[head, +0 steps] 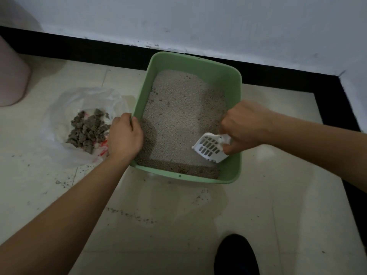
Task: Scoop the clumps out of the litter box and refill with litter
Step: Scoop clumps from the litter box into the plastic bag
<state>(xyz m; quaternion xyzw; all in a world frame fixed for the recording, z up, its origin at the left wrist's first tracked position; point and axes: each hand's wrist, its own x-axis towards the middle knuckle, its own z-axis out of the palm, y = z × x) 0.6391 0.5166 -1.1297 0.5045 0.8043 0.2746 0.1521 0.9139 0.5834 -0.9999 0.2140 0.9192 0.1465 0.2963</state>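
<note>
Nearest the camera, a dark shoe (236,255) stands on the tiled floor (278,205). Beyond it, the left hand (125,135) curls over the left rim of the green litter box (198,57), and the right hand (246,126) grips the handle of the white scoop (210,148), its slotted blade over the litter (178,116) in the near right corner. Left of the box, grey clumps (87,130) lie in an open plastic bag (63,108).

The pale tiled floor (278,205) carries a green litter box (190,62), its far end close to the black border strip (99,50) under the wall. Just left of the box lies a clear plastic bag (65,108); farther left stands a pink bin (12,76). Loose grains (129,213) are scattered in front of the box, and a dark shoe (236,255) stands nearer still.
</note>
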